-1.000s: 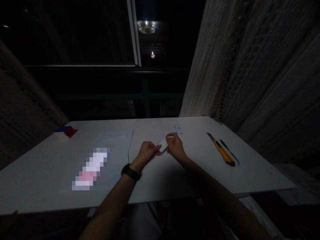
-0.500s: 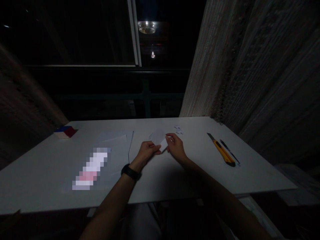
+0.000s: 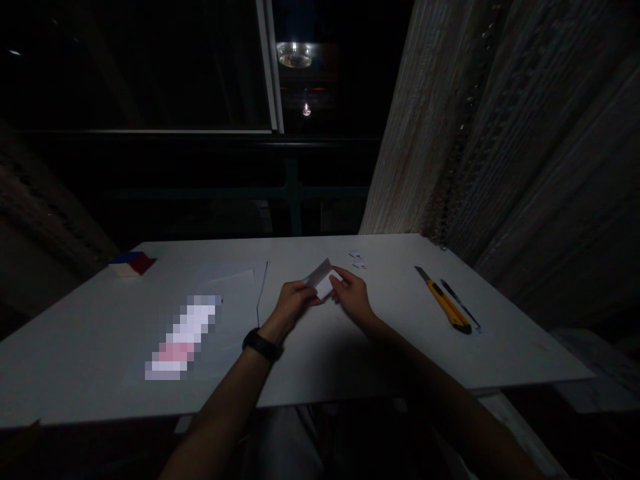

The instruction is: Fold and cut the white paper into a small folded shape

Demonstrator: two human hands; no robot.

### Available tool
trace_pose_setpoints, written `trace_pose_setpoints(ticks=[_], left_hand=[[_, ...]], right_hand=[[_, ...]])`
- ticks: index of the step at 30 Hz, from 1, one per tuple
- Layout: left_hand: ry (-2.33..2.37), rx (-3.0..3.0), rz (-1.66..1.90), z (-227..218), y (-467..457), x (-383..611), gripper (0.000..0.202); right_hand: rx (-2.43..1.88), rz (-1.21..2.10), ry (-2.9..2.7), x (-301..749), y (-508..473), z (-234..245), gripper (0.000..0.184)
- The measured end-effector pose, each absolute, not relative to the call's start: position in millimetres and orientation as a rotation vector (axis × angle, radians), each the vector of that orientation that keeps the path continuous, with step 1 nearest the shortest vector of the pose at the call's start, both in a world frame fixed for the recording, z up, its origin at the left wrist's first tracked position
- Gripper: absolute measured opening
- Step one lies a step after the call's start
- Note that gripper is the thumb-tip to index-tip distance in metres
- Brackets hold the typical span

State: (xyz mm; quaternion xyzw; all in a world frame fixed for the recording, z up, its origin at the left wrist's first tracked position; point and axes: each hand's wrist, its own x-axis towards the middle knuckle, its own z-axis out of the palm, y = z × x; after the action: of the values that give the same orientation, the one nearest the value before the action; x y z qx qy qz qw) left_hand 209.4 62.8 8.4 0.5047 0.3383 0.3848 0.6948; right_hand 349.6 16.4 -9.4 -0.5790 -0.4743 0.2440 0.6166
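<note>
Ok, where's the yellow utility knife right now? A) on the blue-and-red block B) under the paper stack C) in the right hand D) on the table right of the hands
D: the yellow utility knife lies on the table, right of both hands, beside a dark pen.

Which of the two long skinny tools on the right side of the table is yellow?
The utility knife is the yellow one, with its blade tip pointing away. The pen lying just to its right is thinner and dark all over.

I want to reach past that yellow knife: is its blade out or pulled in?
Out. On the knife, a dark blade tip juts from the far end of the yellow handle; it lies flat on the table, beside a pen.
</note>
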Motion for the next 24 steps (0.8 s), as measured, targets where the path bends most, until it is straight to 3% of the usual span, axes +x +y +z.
trace_pose_setpoints(ticks=[8,15,24], left_hand=[[0.773,1.179,0.882,6.8,63.1,209.9,0.003],[0.836,1.355,0.909,6.5,62.6,210.7,0.020],[0.560,1.158,0.792,15.1,60.1,202.8,0.029]], right_hand=[[-1.353,0.539,-1.107,350.1,16.0,-9.8,0.045],[-1.355,0.490,-1.079,348.1,17.7,-10.0,0.043],[-1.443,0.355,-1.175,364.2,21.3,-9.9,0.026]])
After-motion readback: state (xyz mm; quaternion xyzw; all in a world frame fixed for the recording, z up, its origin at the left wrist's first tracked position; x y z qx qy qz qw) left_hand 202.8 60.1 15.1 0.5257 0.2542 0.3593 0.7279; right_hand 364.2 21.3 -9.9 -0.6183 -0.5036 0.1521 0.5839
